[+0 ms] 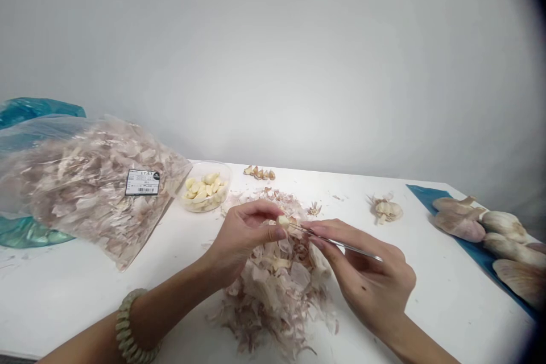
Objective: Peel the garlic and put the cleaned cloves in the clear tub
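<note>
Between its thumb and fingers, my left hand (241,237) pinches a partly peeled garlic clove (282,220). My right hand (372,280) grips slim metal tweezers (352,249), whose tips meet the clove's skin at its right side. Beneath both hands lies a loose heap of papery garlic skins (277,296). To the left of my left hand, a clear round bowl (226,179) holds several peeled cloves (205,189). Unpeeled cloves (260,173) sit in a row at the table's back edge.
A clear labelled bag (98,182) full of garlic skins rests at the left, with blue-green plastic (42,108) around it. At the right, several garlic bulbs (460,224) lie on a blue sheet (426,199). One bulb (387,210) sits apart on the white table (187,296).
</note>
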